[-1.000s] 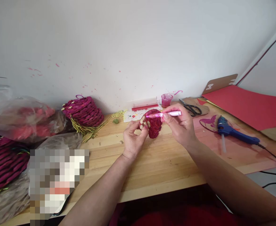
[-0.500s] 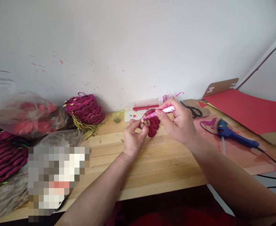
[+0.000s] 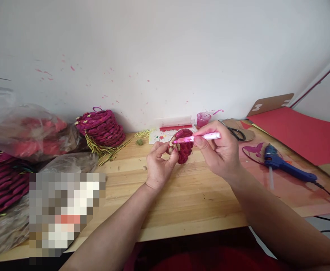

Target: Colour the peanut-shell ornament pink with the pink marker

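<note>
My left hand [image 3: 159, 165] pinches the edge of a small bumpy craft piece [image 3: 185, 148], crimson over most of its surface, with a tan, uncoloured patch at its left end. It is held just above the wooden table. In my right hand [image 3: 220, 152] is a slim paintbrush [image 3: 211, 136] with a white handle smeared pink. Its pink tip points left and meets or nearly meets the tan patch; contact is too small to make out. Behind the piece stands a clear cup [image 3: 203, 119] stained with pink paint.
A magenta coiled-rope bundle [image 3: 104, 130] with yellow string sits back left, near plastic bags [image 3: 38, 131]. At right are scissors [image 3: 236, 133], a blue glue gun [image 3: 290, 169] with a cord, and red sheets [image 3: 303, 131]. A star-patterned card [image 3: 155, 138] lies by the wall.
My right hand has moved a little to the right and down with the paintbrush, which now lies flatter. More of the crimson piece and the pink cup shows. The view has shifted slightly.
</note>
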Demonstrator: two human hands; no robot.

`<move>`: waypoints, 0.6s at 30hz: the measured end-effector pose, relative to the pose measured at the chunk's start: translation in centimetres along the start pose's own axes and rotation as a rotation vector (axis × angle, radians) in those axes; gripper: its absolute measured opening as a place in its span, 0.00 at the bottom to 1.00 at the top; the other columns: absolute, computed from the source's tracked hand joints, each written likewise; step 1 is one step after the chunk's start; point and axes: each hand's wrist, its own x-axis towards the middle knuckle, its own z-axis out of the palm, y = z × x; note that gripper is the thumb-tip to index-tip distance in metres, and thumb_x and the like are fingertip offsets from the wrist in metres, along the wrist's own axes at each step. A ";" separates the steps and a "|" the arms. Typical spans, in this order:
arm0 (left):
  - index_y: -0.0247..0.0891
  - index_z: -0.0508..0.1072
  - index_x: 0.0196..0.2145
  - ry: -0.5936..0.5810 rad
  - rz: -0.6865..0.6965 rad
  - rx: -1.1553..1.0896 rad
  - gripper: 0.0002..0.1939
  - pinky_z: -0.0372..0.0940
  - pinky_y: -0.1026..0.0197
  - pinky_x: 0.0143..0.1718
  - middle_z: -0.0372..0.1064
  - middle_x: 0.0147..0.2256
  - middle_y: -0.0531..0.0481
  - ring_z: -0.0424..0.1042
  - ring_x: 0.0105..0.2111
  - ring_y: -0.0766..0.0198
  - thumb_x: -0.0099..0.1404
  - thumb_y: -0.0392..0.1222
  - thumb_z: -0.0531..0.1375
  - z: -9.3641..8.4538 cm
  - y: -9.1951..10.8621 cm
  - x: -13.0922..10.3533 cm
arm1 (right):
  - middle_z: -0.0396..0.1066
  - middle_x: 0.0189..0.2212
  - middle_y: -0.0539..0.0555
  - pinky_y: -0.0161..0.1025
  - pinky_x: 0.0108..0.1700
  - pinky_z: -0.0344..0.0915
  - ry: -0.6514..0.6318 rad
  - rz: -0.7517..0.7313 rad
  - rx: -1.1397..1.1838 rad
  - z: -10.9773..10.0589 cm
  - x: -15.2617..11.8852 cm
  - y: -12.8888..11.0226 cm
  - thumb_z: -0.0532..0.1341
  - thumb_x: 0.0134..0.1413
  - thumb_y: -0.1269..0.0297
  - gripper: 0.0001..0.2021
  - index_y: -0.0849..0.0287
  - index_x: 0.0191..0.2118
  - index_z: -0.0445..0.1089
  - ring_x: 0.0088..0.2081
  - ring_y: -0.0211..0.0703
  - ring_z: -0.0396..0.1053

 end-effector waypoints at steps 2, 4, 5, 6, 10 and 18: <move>0.42 0.78 0.26 0.008 0.036 0.014 0.06 0.65 0.59 0.38 0.69 0.25 0.53 0.67 0.30 0.61 0.61 0.39 0.65 -0.1 0.0 0.0 | 0.79 0.36 0.51 0.46 0.40 0.71 -0.013 -0.024 -0.004 -0.1 0.0 -0.1 0.63 0.69 0.61 0.02 0.50 0.41 0.70 0.36 0.44 0.75; 0.43 0.81 0.30 0.021 0.084 0.034 0.04 0.65 0.59 0.38 0.69 0.26 0.52 0.67 0.30 0.61 0.62 0.38 0.64 -0.1 -0.1 0.1 | 0.79 0.36 0.52 0.48 0.43 0.71 0.008 -0.040 -0.053 -0.1 0.0 -0.3 0.63 0.69 0.62 0.02 0.50 0.41 0.70 0.37 0.45 0.76; 0.43 0.82 0.32 0.028 0.109 0.045 0.05 0.66 0.59 0.38 0.69 0.26 0.52 0.67 0.30 0.61 0.62 0.38 0.64 -0.2 -0.1 0.1 | 0.79 0.36 0.52 0.48 0.43 0.71 0.027 -0.040 -0.058 -0.2 -0.1 -0.3 0.63 0.69 0.62 0.02 0.50 0.41 0.70 0.38 0.46 0.76; 0.43 0.83 0.34 0.034 0.133 0.056 0.06 0.66 0.59 0.38 0.69 0.27 0.52 0.67 0.30 0.61 0.63 0.37 0.64 -0.2 -0.2 0.2 | 0.79 0.37 0.52 0.48 0.42 0.71 0.039 -0.034 -0.044 -0.1 -0.1 -0.4 0.63 0.69 0.62 0.01 0.50 0.42 0.70 0.38 0.46 0.76; 0.43 0.84 0.40 0.046 0.212 0.107 0.09 0.65 0.60 0.36 0.69 0.27 0.53 0.67 0.30 0.62 0.64 0.36 0.64 -0.3 -0.6 0.4 | 0.78 0.37 0.52 0.46 0.41 0.70 -0.006 -0.069 0.023 0.1 -0.3 -0.6 0.63 0.68 0.63 0.01 0.50 0.43 0.71 0.38 0.45 0.75; 0.42 0.83 0.40 0.028 0.241 0.147 0.10 0.65 0.61 0.36 0.67 0.28 0.53 0.67 0.30 0.63 0.64 0.33 0.63 -0.4 -0.6 0.5 | 0.78 0.35 0.51 0.48 0.41 0.67 -0.001 -0.161 -0.099 0.4 -0.3 -0.7 0.64 0.67 0.67 0.03 0.50 0.43 0.70 0.37 0.46 0.74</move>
